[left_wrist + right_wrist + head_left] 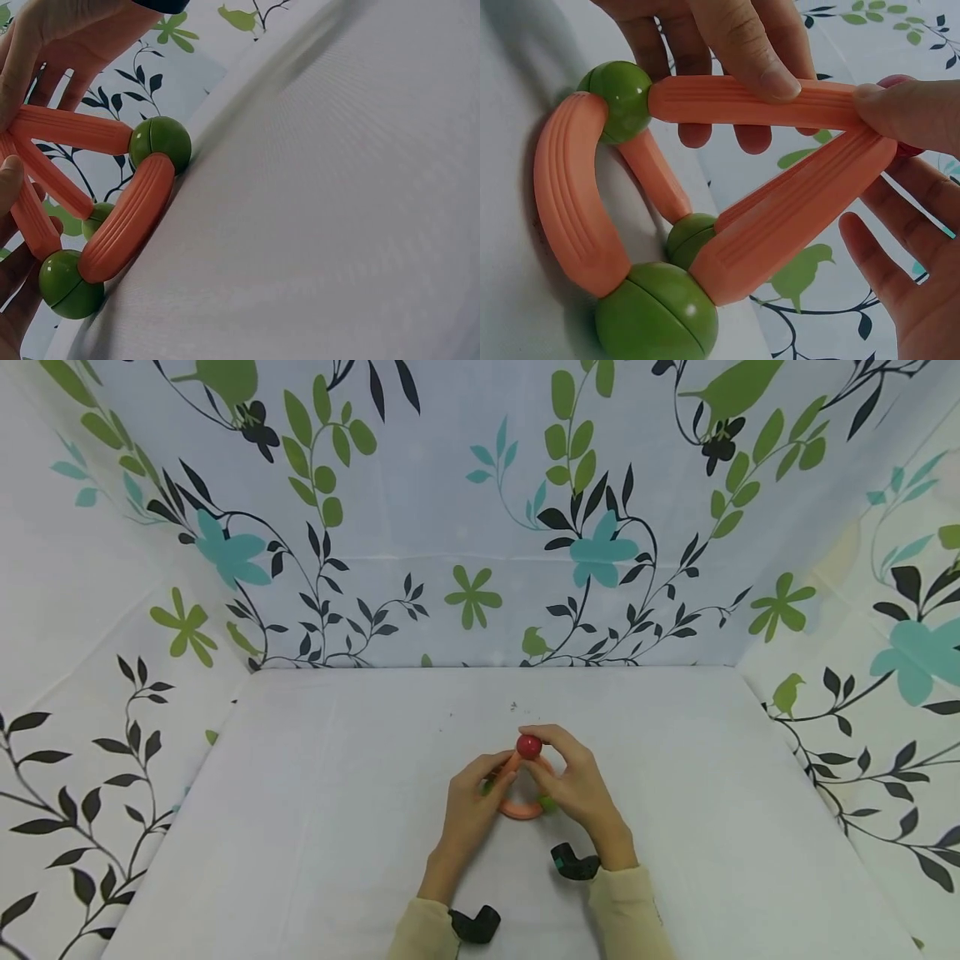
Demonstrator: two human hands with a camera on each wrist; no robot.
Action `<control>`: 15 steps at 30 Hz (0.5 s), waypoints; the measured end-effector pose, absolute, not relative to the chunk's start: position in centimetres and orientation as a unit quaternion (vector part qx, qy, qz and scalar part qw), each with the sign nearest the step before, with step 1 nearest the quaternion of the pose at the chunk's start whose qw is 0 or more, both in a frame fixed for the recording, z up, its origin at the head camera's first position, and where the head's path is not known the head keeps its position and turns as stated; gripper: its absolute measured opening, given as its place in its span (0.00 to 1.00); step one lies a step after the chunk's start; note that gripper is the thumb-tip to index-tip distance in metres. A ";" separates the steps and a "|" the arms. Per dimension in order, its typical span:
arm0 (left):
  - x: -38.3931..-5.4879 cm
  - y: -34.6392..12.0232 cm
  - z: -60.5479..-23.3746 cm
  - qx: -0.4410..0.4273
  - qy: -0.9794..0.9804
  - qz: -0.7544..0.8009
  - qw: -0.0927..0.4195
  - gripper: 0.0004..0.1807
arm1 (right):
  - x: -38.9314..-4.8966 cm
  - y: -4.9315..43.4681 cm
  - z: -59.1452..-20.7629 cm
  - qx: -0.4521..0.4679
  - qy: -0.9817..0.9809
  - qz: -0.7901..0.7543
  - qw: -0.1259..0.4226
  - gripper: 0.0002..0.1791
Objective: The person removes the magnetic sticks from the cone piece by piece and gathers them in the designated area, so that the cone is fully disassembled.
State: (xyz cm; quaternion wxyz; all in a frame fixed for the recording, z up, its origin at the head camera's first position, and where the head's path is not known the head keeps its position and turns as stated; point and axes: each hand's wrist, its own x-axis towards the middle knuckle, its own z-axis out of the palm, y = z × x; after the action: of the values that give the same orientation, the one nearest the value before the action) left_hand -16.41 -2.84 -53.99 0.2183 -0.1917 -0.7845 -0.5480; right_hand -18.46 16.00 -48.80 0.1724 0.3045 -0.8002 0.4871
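Note:
Both hands hold a toy frame of ridged orange bars joined by green balls, narrowing to a red ball at the top. A straight orange bar lies between the thumb and fingers of my left hand. My right hand pinches the red ball, its thumb over the join where the straight bars meet. At the base, a curved orange bar links two green balls. Another green ball sits behind, partly hidden. The base rests low over the white tabletop.
A white cloth covers the table. Patterned curtains with leaves and birds rise behind it and at both sides. A black wrist camera sits at the left sleeve, and another black wrist camera at the right wrist.

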 end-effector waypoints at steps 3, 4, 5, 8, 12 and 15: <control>-16.4 -2.7 -54.0 -0.192 -0.784 -0.550 0.215 0.21 | -18.3 16.1 -48.9 0.298 -0.799 0.492 0.176 0.27; -16.4 -2.7 -54.0 -0.191 -0.784 -0.550 0.215 0.21 | -18.3 16.1 -49.0 0.296 -0.799 0.492 0.177 0.27; -16.4 -2.7 -54.1 -0.190 -0.784 -0.550 0.215 0.21 | -18.3 16.1 -49.0 0.296 -0.799 0.493 0.178 0.28; -16.4 -2.6 -54.1 -0.183 -0.786 -0.550 0.217 0.20 | -18.3 16.1 -49.0 0.294 -0.801 0.490 0.178 0.29; -16.4 -2.7 -54.2 -0.180 -0.787 -0.546 0.223 0.21 | -18.2 15.9 -48.9 0.293 -0.803 0.486 0.182 0.30; -16.3 -2.7 -54.1 -0.178 -0.790 -0.544 0.221 0.21 | -18.1 15.8 -48.8 0.289 -0.804 0.485 0.185 0.31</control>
State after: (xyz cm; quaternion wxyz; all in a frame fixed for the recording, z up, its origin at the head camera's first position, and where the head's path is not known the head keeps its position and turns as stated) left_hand -16.33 -2.71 -54.11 0.2205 -0.1780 -0.7896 -0.5442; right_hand -18.13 15.78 -48.82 0.1852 0.2887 -0.8044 0.4850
